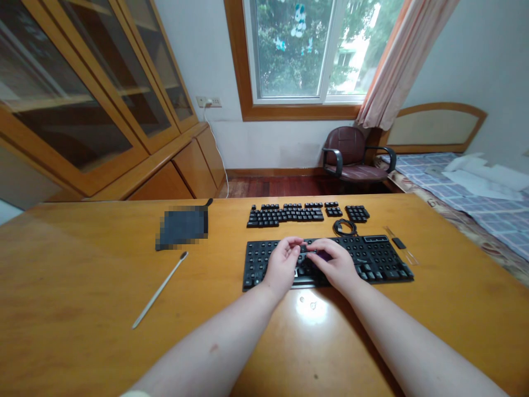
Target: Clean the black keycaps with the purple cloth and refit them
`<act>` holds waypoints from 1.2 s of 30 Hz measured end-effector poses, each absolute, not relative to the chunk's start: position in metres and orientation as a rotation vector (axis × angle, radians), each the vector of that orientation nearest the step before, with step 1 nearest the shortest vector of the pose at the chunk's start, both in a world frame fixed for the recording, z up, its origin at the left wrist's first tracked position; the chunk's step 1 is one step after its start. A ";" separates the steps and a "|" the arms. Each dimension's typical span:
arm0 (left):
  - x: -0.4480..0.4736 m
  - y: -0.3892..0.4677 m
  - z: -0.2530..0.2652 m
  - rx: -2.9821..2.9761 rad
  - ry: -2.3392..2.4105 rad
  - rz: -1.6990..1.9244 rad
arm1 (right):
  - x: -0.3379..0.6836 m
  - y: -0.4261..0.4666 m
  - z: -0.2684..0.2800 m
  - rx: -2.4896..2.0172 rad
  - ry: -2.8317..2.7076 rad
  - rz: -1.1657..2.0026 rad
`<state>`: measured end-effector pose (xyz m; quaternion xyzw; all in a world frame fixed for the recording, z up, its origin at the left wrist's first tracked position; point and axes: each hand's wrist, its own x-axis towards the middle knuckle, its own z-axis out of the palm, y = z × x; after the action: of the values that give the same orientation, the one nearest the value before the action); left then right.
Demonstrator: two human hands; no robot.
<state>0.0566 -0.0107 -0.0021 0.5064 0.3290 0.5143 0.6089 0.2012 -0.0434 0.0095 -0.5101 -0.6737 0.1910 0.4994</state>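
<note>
A black keyboard (264,264) lies on the wooden desk, with most of its keycaps off and bare switches showing; some caps remain along its lower right. Over its middle, my left hand (284,264) is curled, thumb and fingers drawn together. Facing it closely, my right hand (336,264) has its fingers bent and pinched near the left fingertips. Something small and dark purple (324,255) shows beneath the right fingers. What the fingertips hold, if anything, is too small to make out. Behind the keyboard, removed keycaps (285,215) stand in grouped rows.
A coiled black cable (344,227) sits behind the keyboard. To its right lies a wire keycap puller (399,243) with a black handle. On the left are a dark pouch (184,227) and a long white-handled brush (159,292). A chair (351,154) stands beyond the desk.
</note>
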 end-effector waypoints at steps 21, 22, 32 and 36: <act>0.056 -0.013 0.000 1.049 0.783 1.205 | 0.202 -0.045 0.014 -1.231 -1.837 0.314; 0.056 -0.012 0.000 1.008 0.795 1.227 | 0.201 -0.045 0.015 -1.230 -1.880 0.318; 0.052 -0.007 -0.007 0.914 0.895 1.288 | 0.186 -0.052 0.020 -1.367 -2.259 0.385; 0.052 -0.007 -0.006 0.910 0.921 1.277 | 0.185 -0.052 0.017 -1.362 -2.316 0.364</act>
<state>0.0524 -0.0071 -0.0059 0.3948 0.3997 0.5542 0.6142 0.1852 -0.0520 0.0172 -0.4908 -0.8345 0.1312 0.2133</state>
